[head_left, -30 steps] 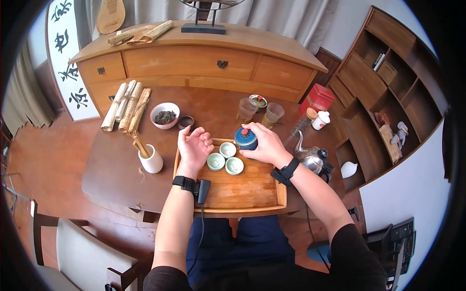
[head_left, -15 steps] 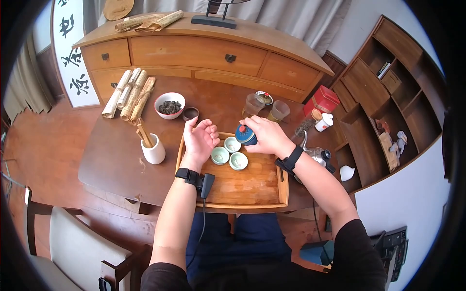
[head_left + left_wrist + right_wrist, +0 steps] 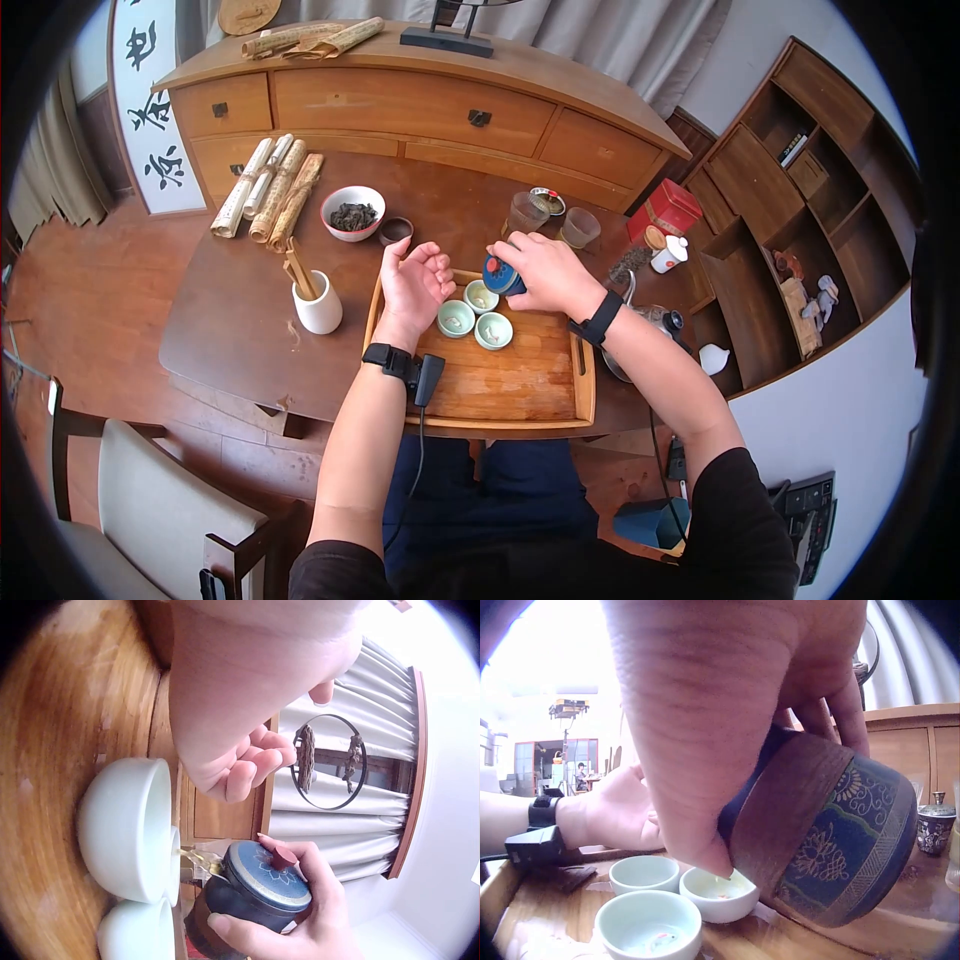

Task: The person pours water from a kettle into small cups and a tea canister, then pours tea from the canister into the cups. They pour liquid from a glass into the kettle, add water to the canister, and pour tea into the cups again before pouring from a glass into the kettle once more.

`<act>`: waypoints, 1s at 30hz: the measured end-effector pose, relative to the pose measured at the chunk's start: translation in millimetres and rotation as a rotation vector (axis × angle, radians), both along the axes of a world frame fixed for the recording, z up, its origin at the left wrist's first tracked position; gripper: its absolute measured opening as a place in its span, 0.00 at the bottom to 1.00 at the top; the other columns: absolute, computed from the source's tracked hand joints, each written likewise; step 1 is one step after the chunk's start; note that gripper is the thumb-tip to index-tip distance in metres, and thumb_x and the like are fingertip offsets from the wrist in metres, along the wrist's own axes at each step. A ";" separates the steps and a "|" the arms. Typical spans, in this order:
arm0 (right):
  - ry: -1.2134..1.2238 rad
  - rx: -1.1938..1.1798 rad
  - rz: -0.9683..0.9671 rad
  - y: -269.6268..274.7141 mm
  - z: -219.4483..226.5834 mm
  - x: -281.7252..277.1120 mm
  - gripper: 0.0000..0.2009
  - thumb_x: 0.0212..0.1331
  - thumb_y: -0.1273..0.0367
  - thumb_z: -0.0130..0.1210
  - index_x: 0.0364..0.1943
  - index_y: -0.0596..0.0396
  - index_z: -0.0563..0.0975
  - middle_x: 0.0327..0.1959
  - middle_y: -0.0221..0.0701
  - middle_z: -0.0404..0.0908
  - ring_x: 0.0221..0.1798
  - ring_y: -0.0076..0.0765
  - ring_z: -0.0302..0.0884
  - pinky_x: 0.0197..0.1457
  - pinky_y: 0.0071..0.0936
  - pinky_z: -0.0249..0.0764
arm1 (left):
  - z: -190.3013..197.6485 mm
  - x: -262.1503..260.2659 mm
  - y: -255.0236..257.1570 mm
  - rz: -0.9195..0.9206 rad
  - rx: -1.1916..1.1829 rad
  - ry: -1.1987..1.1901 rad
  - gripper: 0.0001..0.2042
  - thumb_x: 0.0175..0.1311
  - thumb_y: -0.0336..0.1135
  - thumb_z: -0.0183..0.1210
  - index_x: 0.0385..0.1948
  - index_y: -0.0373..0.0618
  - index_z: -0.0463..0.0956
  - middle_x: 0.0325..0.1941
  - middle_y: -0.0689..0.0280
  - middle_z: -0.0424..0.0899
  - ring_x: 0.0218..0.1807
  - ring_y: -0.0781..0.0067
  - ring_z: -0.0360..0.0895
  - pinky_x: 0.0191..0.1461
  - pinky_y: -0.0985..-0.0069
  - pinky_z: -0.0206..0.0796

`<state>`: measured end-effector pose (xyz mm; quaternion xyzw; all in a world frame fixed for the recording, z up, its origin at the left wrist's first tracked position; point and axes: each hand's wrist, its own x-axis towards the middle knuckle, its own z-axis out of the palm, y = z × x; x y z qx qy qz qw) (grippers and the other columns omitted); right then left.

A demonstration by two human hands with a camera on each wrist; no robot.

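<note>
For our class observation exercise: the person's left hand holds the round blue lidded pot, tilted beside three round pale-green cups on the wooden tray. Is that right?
Not quite: the head view shows the right hand, not the left hand, holding the round blue lidded pot. It is tilted beside three round pale-green cups on the wooden tray.

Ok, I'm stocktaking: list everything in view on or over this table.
Tray: 1, brown, front centre
Cups: 3, pale green, on tray
Pot: 1, blue, above tray
Bowl: 1, white, beyond tray
Small cup: 1, brown, beside bowl
Holder: 1, white, tray's left
Sticks: several, brown, in holder
Rolls: 4, beige, left
Glasses: 2, clear, beyond pot
Lidded vessel: 1, dark, near glasses
Box: 1, red, right
Canister: 1, white, near box
Jar: 1, clear, beside canister
Kettle: 1, silver, tray's right
Left hand: 1, black-banded, above tray
Right hand: 1, black-banded, gripping pot
</note>
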<state>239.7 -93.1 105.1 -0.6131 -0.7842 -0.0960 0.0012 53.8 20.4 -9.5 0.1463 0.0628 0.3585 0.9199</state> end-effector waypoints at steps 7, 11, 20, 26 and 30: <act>-0.012 0.002 -0.010 0.7 0.3 -0.1 0.29 0.37 0.62 0.72 0.48 0.43 0.73 0.42 0.33 0.75 0.48 0.45 0.78 0.46 0.41 0.79 | 0.7 -0.1 -0.1 0.003 0.006 -0.001 0.22 0.61 0.60 0.52 0.33 0.48 0.73 0.27 0.68 0.70 0.29 0.71 0.66 0.32 0.73 0.58; -0.014 0.015 -0.005 0.2 -0.6 1.8 0.30 0.36 0.62 0.73 0.49 0.43 0.73 0.42 0.33 0.75 0.49 0.44 0.78 0.46 0.40 0.79 | -0.4 -0.2 0.4 0.003 0.006 0.004 0.22 0.61 0.60 0.52 0.33 0.48 0.73 0.27 0.67 0.71 0.29 0.70 0.66 0.32 0.73 0.58; -0.021 0.018 -0.013 -2.5 -0.1 4.2 0.31 0.36 0.62 0.73 0.51 0.43 0.73 0.42 0.33 0.75 0.48 0.45 0.78 0.47 0.40 0.79 | -1.7 0.7 0.9 0.000 0.000 0.009 0.22 0.61 0.60 0.52 0.32 0.48 0.73 0.27 0.67 0.71 0.29 0.70 0.67 0.32 0.73 0.58; 0.386 0.040 -0.110 -5.2 -1.6 18.7 0.29 0.41 0.58 0.71 0.52 0.45 0.74 0.49 0.34 0.81 0.52 0.47 0.81 0.50 0.41 0.78 | -2.8 0.4 1.4 -0.004 0.000 0.009 0.22 0.61 0.59 0.53 0.32 0.47 0.73 0.27 0.67 0.71 0.29 0.70 0.67 0.32 0.73 0.58; 0.431 0.076 -0.073 -11.6 2.0 20.6 0.28 0.42 0.58 0.70 0.51 0.45 0.75 0.51 0.34 0.81 0.53 0.47 0.81 0.51 0.40 0.78 | -2.8 0.9 1.2 0.000 -0.010 0.018 0.21 0.61 0.59 0.53 0.32 0.48 0.73 0.27 0.68 0.71 0.29 0.70 0.67 0.32 0.73 0.58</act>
